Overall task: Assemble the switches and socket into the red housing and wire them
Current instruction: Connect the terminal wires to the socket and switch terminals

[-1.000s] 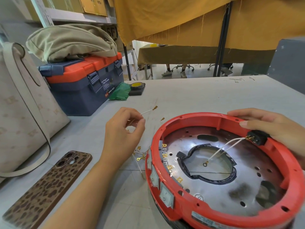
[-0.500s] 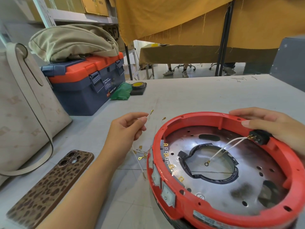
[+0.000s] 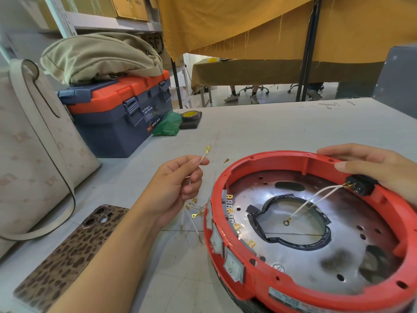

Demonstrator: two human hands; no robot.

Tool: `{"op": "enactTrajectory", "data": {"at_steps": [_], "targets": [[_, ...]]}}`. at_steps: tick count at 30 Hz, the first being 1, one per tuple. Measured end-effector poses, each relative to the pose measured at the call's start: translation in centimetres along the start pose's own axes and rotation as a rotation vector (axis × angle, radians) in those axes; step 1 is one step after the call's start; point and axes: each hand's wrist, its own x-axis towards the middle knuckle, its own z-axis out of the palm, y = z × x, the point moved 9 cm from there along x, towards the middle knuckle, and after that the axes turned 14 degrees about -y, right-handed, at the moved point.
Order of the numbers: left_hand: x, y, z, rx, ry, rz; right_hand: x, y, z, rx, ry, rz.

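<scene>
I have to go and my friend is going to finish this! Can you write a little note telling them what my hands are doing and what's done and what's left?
Left hand: pinches a thin white wire with a brass spade tip, held up over the grey table.
Right hand: rests on the far rim of the round red plastic housing, beside the black socket.
Done: white rocker switches sit in the housing's near-left wall; the socket is in the rim with two white wires plugged in.
Left: the switches' brass terminals look bare. Spare wires lie on the table left of the housing.
</scene>
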Motion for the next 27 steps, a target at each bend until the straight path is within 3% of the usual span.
{"op": "enactTrajectory", "data": {"at_steps": [7, 27], "targets": [[0.00, -0.47, 0.47, -0.101, -0.039, -0.032, 0.08, 0.06, -0.25, -0.026, 0.010, -0.010], [-0.32, -0.54, 0.33, 0.102, 0.026, -0.109, 0.21, 0.43, -0.25, 0.015, -0.014, -0.005]]}}
